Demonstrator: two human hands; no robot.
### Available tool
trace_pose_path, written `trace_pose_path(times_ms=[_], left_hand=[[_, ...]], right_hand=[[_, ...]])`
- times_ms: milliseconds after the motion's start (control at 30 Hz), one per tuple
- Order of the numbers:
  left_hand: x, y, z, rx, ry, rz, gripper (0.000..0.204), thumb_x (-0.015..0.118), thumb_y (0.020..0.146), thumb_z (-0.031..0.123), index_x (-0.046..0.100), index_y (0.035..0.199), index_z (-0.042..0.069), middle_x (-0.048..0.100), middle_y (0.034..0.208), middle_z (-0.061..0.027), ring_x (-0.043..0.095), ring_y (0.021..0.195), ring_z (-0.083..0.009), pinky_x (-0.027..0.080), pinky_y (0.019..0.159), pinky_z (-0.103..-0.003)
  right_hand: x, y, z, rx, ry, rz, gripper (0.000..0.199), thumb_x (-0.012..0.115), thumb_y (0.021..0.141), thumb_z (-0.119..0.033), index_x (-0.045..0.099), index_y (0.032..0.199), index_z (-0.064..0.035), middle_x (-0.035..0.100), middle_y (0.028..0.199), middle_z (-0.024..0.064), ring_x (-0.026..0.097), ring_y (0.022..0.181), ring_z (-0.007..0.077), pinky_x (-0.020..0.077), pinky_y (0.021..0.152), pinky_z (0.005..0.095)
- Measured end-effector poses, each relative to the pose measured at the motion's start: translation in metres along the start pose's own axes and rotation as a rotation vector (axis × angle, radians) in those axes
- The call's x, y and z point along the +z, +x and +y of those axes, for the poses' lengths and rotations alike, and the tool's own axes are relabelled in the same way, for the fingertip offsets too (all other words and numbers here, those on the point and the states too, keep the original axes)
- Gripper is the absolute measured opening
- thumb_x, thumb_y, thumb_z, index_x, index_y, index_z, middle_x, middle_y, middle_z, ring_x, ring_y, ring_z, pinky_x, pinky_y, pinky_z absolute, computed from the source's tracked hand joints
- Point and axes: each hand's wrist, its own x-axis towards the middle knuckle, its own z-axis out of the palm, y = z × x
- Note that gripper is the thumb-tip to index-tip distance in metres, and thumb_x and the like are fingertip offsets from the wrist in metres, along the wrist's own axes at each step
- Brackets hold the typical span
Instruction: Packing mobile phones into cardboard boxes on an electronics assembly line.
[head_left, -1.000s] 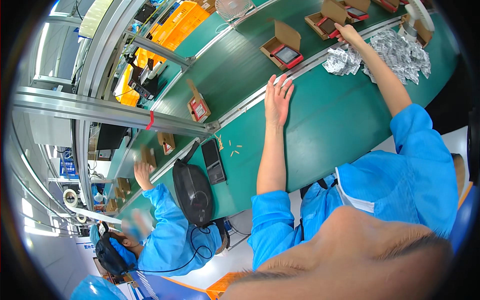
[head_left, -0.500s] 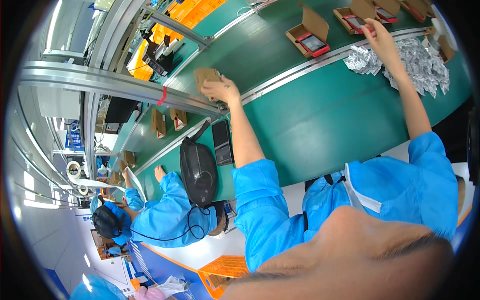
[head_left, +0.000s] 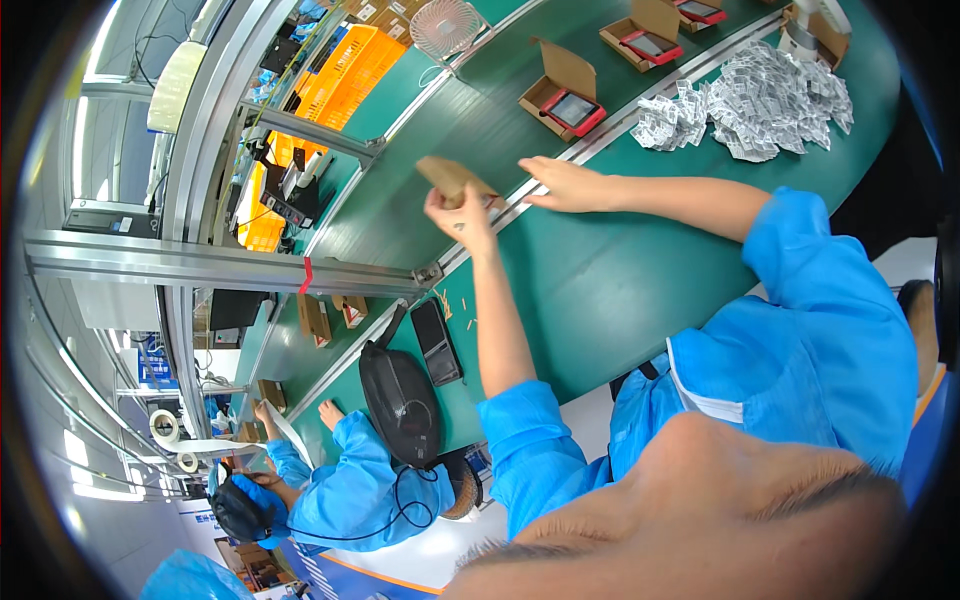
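My left hand [head_left: 462, 218] grips a small brown cardboard box [head_left: 452, 178] at the edge of the green conveyor, its lid raised. The box's inside is mostly hidden from this angle. Close beside it, to the right, my right hand [head_left: 570, 186] reaches over the metal rail with its fingers stretched out and nothing seen in them. Farther right on the belt, an open cardboard box [head_left: 552, 72] holds a red handheld device [head_left: 573, 112] with a dark screen. Similar open boxes with red devices stand beyond it.
White printed packets [head_left: 770, 100] lie heaped on the table at right. A black case [head_left: 400, 400], a black flat device [head_left: 437, 342] and several small tan sticks [head_left: 470, 322] lie left of my forearm. A metal frame post [head_left: 220, 255] crosses at left. A co-worker [head_left: 345, 490] sits beyond the case.
My right hand has left a red device at the far right and come in beside the box at my left hand. The view has shifted. My left hand still grips the box.
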Motion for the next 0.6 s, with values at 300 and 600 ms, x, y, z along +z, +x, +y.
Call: trace_pose_path(times_ms=[300, 600], left_hand=[[-0.014, -0.014, -0.022, -0.255, -0.08, -0.19, 0.047, 0.052, 0.094, 0.031, 0.043, 0.125, -0.004, 0.057, 0.114, -0.0131, 0.057, 0.099, -0.0204, 0.048, 0.084, -0.032], [-0.016, -0.043, -0.01, -0.449, -0.966, -0.278, 0.047, 0.033, 0.097, 0.04, 0.034, 0.137, 0.016, 0.041, 0.136, -0.0031, 0.043, 0.123, -0.0261, 0.036, 0.103, -0.046]], right_hand=[[0.02, 0.056, -0.016, 0.194, -0.117, -0.057, 0.022, 0.053, 0.082, -0.011, 0.05, 0.098, 0.0031, 0.063, 0.092, 0.023, 0.063, 0.078, 0.0382, 0.0515, 0.066, 0.0464], [0.03, 0.051, -0.08, -0.318, -0.249, 0.17, 0.035, 0.054, 0.079, -0.019, 0.05, 0.107, 0.0015, 0.06, 0.105, 0.0196, 0.061, 0.096, 0.0294, 0.0507, 0.074, 0.0366]])
